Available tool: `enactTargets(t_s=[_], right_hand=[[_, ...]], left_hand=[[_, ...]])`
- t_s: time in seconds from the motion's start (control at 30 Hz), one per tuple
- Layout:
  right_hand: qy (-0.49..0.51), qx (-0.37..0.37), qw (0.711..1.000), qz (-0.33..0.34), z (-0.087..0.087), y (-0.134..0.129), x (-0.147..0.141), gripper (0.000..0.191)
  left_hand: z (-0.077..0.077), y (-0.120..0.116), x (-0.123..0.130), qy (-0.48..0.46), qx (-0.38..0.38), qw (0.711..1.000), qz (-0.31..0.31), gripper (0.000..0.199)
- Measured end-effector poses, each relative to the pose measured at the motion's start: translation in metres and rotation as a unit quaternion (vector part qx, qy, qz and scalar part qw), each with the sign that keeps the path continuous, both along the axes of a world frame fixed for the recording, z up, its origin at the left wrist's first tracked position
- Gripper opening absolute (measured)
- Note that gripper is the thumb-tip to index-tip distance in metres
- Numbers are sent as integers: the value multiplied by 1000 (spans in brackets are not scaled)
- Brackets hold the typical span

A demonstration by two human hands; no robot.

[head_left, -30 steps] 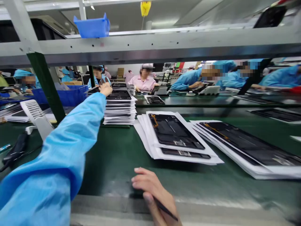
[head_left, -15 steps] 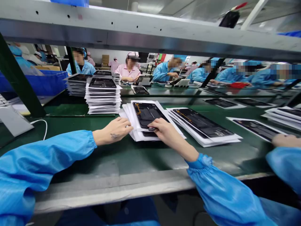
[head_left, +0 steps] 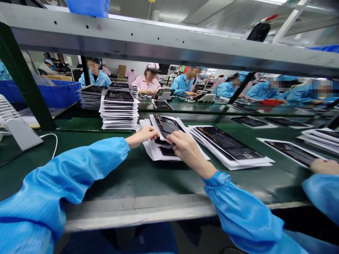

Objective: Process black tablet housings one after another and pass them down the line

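The black panel [head_left: 167, 124] lies just ahead of and between the hands, its near end raised off the stack. The left hand [head_left: 143, 136] pinches its near-left edge; the right hand [head_left: 182, 146] grasps its near end between thumb and fingers. White sheets [head_left: 149, 150] fan out beneath both hands. Open green bench [head_left: 127, 183] runs from the hands back to its pale front edge [head_left: 140, 211]; a second stack [head_left: 229, 144] sits just right of the right hand. The panel shows a dark, recessed face with thin lines.
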State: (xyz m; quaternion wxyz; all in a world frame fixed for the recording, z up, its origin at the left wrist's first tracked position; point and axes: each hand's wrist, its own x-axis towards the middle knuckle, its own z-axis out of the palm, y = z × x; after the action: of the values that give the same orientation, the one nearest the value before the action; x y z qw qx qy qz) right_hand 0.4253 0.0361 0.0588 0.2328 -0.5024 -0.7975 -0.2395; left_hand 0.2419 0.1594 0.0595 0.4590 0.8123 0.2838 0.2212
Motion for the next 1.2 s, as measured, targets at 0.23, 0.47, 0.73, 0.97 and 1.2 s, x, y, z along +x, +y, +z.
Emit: enactTargets(t_s=[0.23, 0.47, 0.73, 0.97, 1.2], right_hand=[[37, 30, 998, 42, 7, -13, -26, 33], [177, 51, 973, 139, -10, -97, -74, 46], [458, -73, 850, 251, -37, -134, -138, 22], [344, -212, 882, 242, -65, -128, -192, 38], [297, -226, 897, 238, -71, -127, -187, 36]], left_hand=[[17, -2, 11, -101, -143, 985, -6, 50], [10, -72, -98, -158, -137, 976, 60, 33], [-36, -124, -207, -10, -132, 969, 208, 47], [-34, -129, -243, 253, 182, 942, 125, 46], [-48, -163, -257, 140, 315, 939, -11, 25]])
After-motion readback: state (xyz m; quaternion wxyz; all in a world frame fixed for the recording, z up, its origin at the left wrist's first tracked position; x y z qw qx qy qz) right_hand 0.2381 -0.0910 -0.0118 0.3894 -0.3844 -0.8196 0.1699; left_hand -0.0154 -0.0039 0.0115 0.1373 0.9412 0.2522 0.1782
